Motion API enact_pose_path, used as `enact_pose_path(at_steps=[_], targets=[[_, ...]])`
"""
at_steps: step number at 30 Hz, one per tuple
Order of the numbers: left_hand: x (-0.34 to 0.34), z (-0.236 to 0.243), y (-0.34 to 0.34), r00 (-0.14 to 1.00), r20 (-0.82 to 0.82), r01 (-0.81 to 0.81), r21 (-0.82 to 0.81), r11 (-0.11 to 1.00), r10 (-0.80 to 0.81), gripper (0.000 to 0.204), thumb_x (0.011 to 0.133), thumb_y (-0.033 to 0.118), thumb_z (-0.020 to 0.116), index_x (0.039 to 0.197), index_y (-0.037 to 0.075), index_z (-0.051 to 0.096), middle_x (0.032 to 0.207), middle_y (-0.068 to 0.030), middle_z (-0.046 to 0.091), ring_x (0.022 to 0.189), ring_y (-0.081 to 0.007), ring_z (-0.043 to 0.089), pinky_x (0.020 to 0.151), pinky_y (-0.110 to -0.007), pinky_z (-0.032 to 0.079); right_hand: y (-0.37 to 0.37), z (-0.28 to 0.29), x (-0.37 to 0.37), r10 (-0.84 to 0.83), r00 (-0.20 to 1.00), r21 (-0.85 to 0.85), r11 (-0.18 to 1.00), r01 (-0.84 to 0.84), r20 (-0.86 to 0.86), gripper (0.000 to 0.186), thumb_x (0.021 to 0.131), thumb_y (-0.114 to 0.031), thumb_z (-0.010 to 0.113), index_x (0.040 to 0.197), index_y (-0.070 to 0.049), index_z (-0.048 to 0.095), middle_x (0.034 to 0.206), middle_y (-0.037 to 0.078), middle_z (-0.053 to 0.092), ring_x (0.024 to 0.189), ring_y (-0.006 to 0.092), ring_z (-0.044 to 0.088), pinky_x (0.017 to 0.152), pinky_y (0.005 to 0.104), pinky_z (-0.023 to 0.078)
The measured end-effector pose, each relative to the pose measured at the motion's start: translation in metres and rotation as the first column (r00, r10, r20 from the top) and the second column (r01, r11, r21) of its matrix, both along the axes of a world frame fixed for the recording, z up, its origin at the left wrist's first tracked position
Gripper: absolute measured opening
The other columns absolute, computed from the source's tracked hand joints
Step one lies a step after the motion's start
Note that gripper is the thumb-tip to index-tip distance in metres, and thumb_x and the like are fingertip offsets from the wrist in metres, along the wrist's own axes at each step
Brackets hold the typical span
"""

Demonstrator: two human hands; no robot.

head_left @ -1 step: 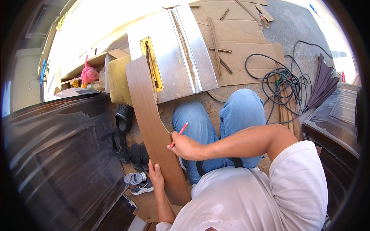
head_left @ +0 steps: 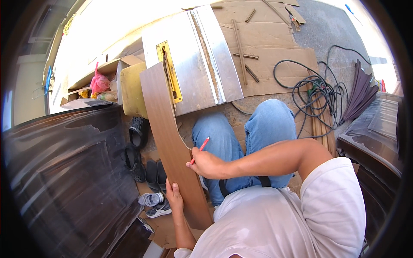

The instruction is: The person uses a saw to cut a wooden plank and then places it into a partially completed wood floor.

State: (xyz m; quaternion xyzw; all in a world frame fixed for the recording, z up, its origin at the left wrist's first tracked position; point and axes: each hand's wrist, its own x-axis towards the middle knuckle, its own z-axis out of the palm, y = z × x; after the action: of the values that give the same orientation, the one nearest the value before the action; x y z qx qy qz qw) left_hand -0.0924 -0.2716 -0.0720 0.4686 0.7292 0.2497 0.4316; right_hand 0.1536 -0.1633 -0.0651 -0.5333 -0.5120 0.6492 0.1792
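A long brown wood-grain board (head_left: 165,137) slants from the metal-topped table saw (head_left: 189,64) toward my body, with a notched, curved cut along its right edge. My left hand (head_left: 174,198) grips the board's left edge near its lower end, thumb on top and the other fingers hidden beneath. My right hand (head_left: 207,164) is closed around a red pencil (head_left: 205,144) and rests at the board's right edge, beside the end of the cut. The pencil's thin end points up and away from the board, over my knee.
Dark film-covered panels (head_left: 64,172) stand at left, with several shoes (head_left: 151,175) beside them. A yellow part (head_left: 132,88) adjoins the saw. Wood strips (head_left: 238,51) lie on cardboard (head_left: 275,69). To the right are a coiled black cable (head_left: 307,94) and a folded umbrella (head_left: 359,94).
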Motion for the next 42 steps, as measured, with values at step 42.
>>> enact_pose_path(at_steps=[42], targets=[[0.041,-0.017,0.176,0.972,0.226,0.05,0.1,0.994,-0.071,0.045,0.112,0.033,0.047,0.145,0.002,0.051,0.13,-0.0078,0.064,0.114,-0.0152,0.06,0.1,-0.03,0.047,0.076,-0.014,-0.012,-0.557,0.823,0.145,0.811,0.567,-0.108,0.038,0.098,-0.025,0.066,0.123,0.001,0.053,0.095,0.025,0.069,0.092,0.0437,0.068,0.078,0.0488,0.053]])
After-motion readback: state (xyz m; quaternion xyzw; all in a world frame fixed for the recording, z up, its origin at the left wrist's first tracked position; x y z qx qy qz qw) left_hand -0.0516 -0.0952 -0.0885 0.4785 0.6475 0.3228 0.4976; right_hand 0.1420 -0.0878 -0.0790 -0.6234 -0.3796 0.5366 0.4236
